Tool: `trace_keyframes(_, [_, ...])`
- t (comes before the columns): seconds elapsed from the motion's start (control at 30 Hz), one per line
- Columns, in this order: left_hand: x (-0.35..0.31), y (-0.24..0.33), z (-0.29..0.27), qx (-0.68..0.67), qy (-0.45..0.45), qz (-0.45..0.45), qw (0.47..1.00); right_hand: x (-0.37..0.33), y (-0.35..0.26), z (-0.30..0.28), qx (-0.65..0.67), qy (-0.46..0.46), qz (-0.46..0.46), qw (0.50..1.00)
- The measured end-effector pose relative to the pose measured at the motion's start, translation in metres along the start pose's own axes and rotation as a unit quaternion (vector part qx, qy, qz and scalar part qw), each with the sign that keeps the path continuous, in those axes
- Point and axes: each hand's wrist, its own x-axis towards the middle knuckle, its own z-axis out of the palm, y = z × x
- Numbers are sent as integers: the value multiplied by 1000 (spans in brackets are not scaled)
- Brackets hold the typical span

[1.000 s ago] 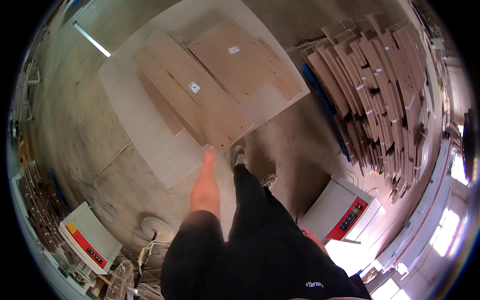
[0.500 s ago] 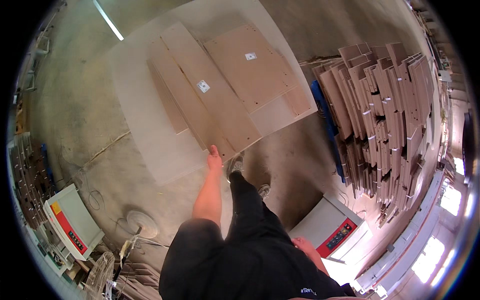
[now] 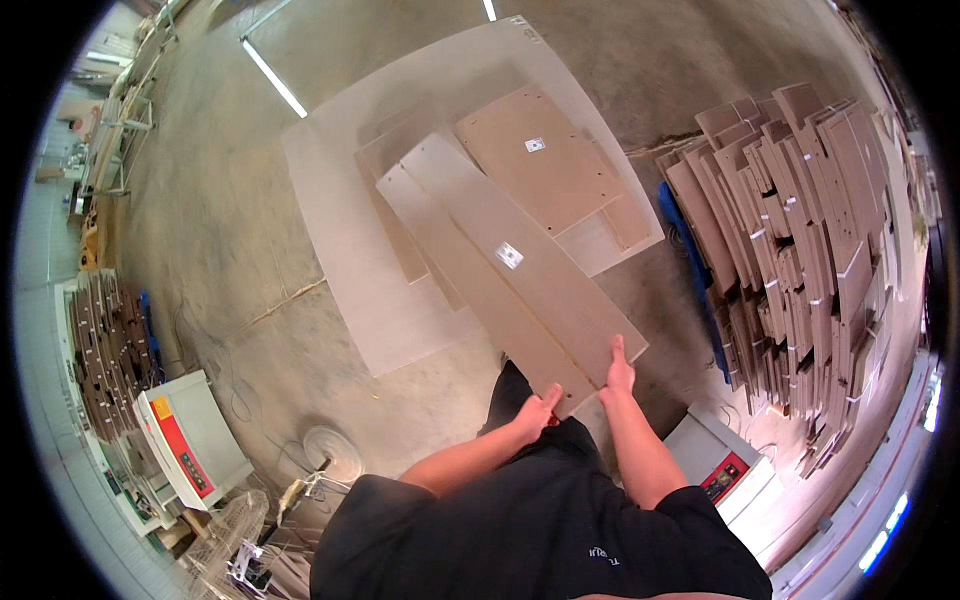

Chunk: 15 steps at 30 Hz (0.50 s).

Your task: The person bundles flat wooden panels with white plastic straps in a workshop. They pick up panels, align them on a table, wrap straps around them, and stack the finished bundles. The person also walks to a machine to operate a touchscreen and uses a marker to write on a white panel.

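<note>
A long brown wooden panel (image 3: pixel 540 290) with a groove along its length and a white label slants away from me, lifted off the flat stack. Its near end is in both my hands. My left hand (image 3: pixel 538 412) grips the left corner with the thumb on top and the fingers tucked underneath. On the same end, towards the right corner, my right hand (image 3: pixel 618 375) is closed on the panel, thumb up. Beyond the panel lies a wider board (image 3: pixel 560 175) with small holes and its own label. Another board (image 3: pixel 405 245) shows partly from under the held one.
A large pale sheet (image 3: pixel 340 270) lies under the boards. To the right, tall strapped stacks of brown panels (image 3: pixel 790 230) stand beside a blue edge (image 3: pixel 690 270). Grey machines with red panels (image 3: pixel 185 445) (image 3: pixel 722 475) and a fan (image 3: pixel 335 455) are nearby; more panels (image 3: pixel 110 355) stand left.
The grooved panel has come up off the stack towards me. My right hand, earlier down by my side, now grips it too. The view has shifted.
</note>
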Motion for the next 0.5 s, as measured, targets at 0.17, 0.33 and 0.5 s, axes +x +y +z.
trace_keyframes(0.17, [63, 3, -27, -87, -12, -3, 996, -46, -20, -76, -123, 229, -77, 962])
trace_keyframes(0.33, [145, 103, -122, -321, 4, 15, 947, -116, -41, -154, -116, 243, -146, 952])
trace_keyframes(0.5, [160, 103, -81, -168, 98, 38, 980, -173, -21, -220, -86, 304, -170, 933])
